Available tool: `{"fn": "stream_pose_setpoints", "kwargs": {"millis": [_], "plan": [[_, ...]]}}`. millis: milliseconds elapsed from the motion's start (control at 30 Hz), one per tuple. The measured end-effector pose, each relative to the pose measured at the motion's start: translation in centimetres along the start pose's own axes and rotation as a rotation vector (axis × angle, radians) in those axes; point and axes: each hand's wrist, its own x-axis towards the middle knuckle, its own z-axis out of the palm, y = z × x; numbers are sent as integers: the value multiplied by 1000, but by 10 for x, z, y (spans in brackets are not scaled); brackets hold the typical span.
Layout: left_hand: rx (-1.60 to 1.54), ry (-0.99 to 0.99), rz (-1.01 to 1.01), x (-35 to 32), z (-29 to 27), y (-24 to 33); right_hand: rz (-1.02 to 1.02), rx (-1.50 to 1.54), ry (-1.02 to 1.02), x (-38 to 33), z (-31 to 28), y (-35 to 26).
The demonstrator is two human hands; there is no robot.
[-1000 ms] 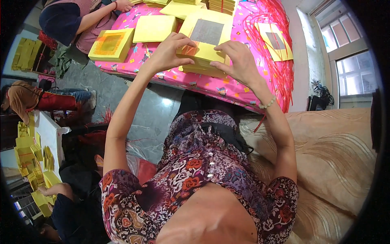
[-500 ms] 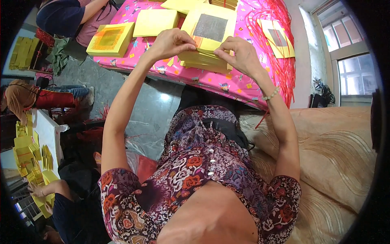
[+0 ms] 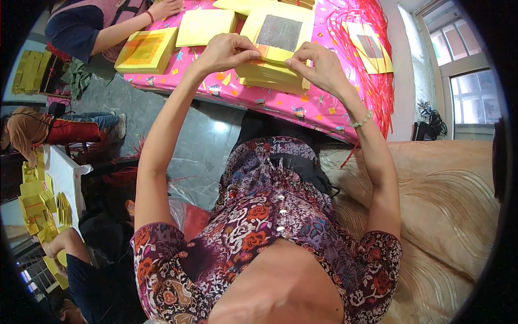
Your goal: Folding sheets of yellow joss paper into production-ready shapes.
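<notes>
Head view shows 2 hands at work on 1 stack (image 3: 272, 75) of yellow sheets lying on a pink table (image 3: 302, 105). Left hand (image 3: 226, 51) is bent at the wrist, fingers (image 3: 249, 54) curled and pinched shut on the near left edge of the top sheet (image 3: 278, 38), a yellow square with a grey foil patch. Right hand (image 3: 318, 65) mirrors it, fingertips pinching the same sheet's near right edge, a bead bracelet (image 3: 360, 120) on its wrist. Both forearms rise from the lower edge and meet over the stack, elbows spread wide.

Beyond the fingers lie 3 more yellow pieces: 1 plain sheet (image 3: 206, 27) just left of the top sheet, 1 thick pad (image 3: 147, 49) with an orange square further left, and 1 foil sheet (image 3: 371, 47) to the right, well apart. Red strings (image 3: 372, 81) drape over the table's right end beside that sheet.

Stack sits near the table's near edge, with a strip of bare pink cloth between it and the drop. Room between the 2 hands is narrow; room to the right of the right hand is open up to the strings.

Another person's arm (image 3: 129, 29) reaches the table's far left corner, beside the pad, clear of the 2 working hands
</notes>
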Motion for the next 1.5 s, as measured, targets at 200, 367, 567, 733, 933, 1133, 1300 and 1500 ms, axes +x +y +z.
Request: {"fn": "stream_pose_setpoints", "kwargs": {"millis": [200,367,567,733,933,1133,1300,1500], "plan": [[14,-3,-34,-1,0,0,6,-28,-3,1,-1,-2],[44,5,-62,0,-3,4,-172,-111,65,-2,2,1],[-36,-15,-76,7,-4,5,-496,-167,278,6,3,22],[-116,-111,5,14,-24,-4,-344,-87,231,14,1,33],[-106,26,-77,35,-16,-43,-20,261,299,35,4,51],[-76,132,-257,62,-8,-58,8,427,314,46,4,56],[-309,158,-344,76,-2,-67,78,372,427,55,17,78],[-390,179,-444,88,4,-69,351,386,472,63,23,83]]}}
